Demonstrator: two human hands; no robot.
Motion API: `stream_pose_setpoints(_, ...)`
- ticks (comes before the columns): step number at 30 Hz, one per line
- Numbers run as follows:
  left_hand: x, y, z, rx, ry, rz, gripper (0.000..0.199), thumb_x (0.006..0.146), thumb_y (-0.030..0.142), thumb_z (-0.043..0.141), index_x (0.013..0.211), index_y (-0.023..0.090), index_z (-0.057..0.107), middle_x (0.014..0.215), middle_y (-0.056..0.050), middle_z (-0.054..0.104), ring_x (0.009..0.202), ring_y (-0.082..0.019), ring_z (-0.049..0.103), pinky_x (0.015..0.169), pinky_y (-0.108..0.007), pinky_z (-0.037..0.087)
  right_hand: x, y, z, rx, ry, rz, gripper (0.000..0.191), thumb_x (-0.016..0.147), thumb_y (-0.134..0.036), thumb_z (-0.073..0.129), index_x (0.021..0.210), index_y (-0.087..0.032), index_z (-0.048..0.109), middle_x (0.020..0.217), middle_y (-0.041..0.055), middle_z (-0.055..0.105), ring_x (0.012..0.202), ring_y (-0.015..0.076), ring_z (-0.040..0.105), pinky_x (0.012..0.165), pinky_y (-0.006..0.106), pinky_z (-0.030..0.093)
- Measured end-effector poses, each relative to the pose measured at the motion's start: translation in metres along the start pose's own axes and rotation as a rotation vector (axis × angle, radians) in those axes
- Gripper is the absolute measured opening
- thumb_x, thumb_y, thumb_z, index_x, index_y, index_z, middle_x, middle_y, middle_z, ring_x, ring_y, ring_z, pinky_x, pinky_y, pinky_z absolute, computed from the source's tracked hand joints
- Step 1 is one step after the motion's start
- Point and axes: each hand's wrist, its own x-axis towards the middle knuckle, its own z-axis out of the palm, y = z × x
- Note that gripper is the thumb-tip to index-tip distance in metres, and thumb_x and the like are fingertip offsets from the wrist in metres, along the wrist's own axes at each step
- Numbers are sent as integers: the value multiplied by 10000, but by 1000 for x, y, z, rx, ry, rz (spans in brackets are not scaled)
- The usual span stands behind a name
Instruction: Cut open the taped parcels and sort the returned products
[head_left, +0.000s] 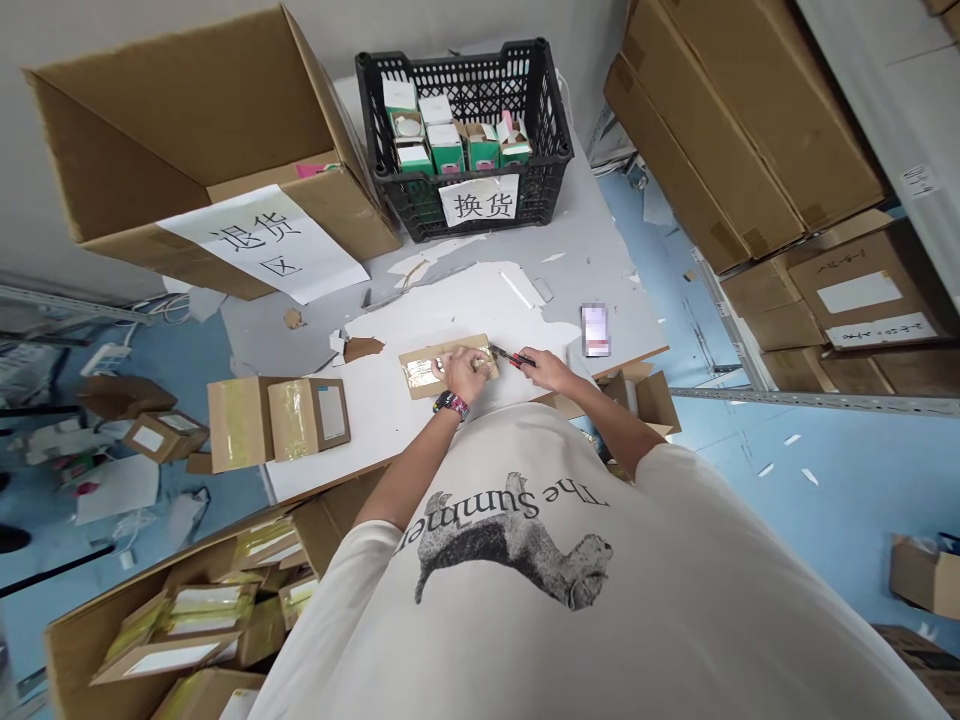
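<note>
Taped carton [420, 372]: flat on worktable [375, 425], near edge, seemingly for short reach | Left hand [466, 374]: fingers curled over carton, apparently steadying it; grip firmness cannot be told | Right hand [547, 369]: fingers closed round cutter [517, 358], tip towards carton's end, presumably for control.

Table [607, 250]: crate [544, 195], open carton [364, 205], phone [595, 332], two taped boxes [289, 422], scraps [364, 348].
</note>
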Motion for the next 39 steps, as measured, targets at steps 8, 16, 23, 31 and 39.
stream_pose_setpoints(8, -2, -4, -2, -2, -4, 6, 122, 996, 384, 737, 1004, 312, 835, 1256, -83, 823, 1381, -406, 594, 1350, -676, 178, 5, 0, -10, -88, -45, -35, 234, 1088, -308, 555, 1187, -263, 763, 906, 1, 781, 762, 191, 644, 706, 263, 405)
stream_pose_setpoints(16, -9, -6, -2, 64, -15, 31, 149, 1064, 384, 662, 1037, 307, 787, 1255, -86, 820, 1358, -387, 602, 1315, -624, 245, 7, -2, -12, -72, -97, -64, 271, 1077, -293, 548, 1210, -253, 782, 902, -9, 767, 771, 186, 620, 721, 268, 405)
stream_pose_setpoints(23, -16, -5, 1, 58, 10, 38, 179, 1061, 370, 659, 1012, 328, 826, 1227, -66, 820, 1381, -385, 582, 1303, -630, 236, 17, -5, -37, -132, -221, -70, 294, 1062, -279, 583, 1233, -263, 822, 900, 9, 777, 758, 190, 635, 715, 293, 403)
stream_pose_setpoints(31, -15, 1, -6, 123, 3, 54, 200, 1089, 366, 645, 1091, 340, 844, 1317, -77, 807, 1386, -401, 555, 1274, -608, 259, 32, -11, -43, -275, -170, -154, 309, 1055, -363, 681, 1301, -289, 854, 1127, 60, 871, 929, 245, 728, 795, 286, 463)
stream_pose_setpoints(39, -13, -8, -6, 91, 55, 93, 223, 1119, 391, 632, 1101, 325, 844, 1255, -87, 800, 1313, -382, 592, 1247, -594, 296, 16, -2, -39, -26, -402, -46, 222, 1034, -423, 706, 1130, -272, 836, 843, 3, 764, 624, 159, 628, 638, 276, 467)
